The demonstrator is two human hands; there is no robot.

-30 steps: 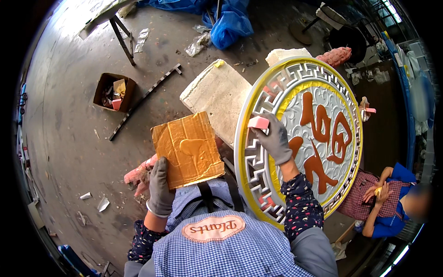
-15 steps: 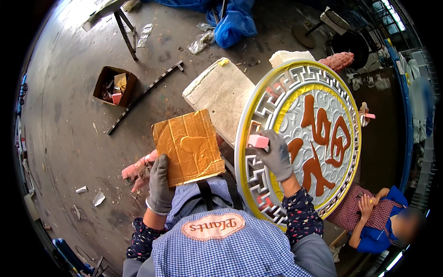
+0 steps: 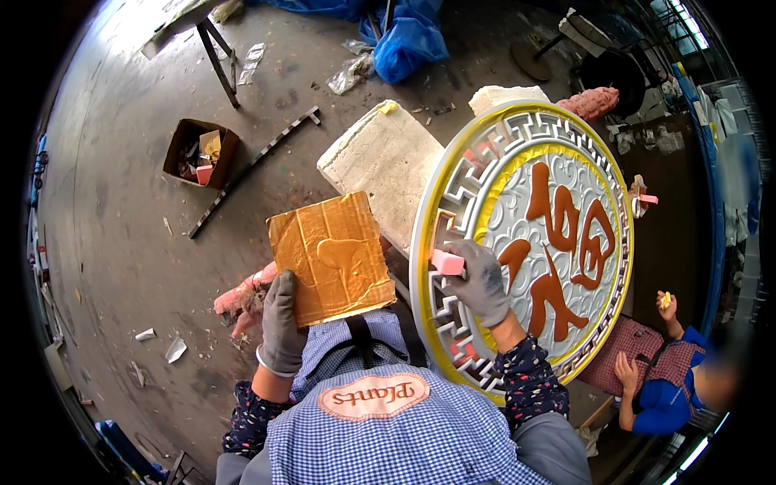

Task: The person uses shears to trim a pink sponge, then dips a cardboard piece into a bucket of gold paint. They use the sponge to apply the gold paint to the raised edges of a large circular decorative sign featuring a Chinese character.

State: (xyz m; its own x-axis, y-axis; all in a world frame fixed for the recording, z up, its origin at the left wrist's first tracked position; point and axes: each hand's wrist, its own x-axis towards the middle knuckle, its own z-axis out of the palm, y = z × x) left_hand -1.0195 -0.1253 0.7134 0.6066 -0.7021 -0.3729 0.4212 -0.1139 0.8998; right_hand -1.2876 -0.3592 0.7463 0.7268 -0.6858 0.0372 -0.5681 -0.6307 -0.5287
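Note:
My left hand (image 3: 281, 327), in a grey glove, grips the lower left edge of a square piece of cardboard (image 3: 295, 230) coated golden brown, with a glossy puddle of paint in its middle. In my right hand (image 3: 485, 284), also gloved, is a small pink sponge (image 3: 447, 262), pinched at the left part of a big round carved panel (image 3: 419, 212). The sponge sits over the panel's fretwork border; whether it touches is hard to tell. Yellow bands ring the grey panel, and reddish-brown raised characters (image 3: 558, 218) stand at its centre.
Pale foam-like blocks (image 3: 384, 166) lie beside and behind the panel. Pink wrapped supports (image 3: 246, 295) show near my left hand. A cardboard box of scraps (image 3: 200, 153) and a dark metal bar (image 3: 255, 170) lie on the floor. Right of the panel sits a co-worker (image 3: 659, 368).
My right hand has shifted slightly down and left along the border with the sponge. My left hand and the cardboard stay put. The co-worker's hands have moved apart, one raised.

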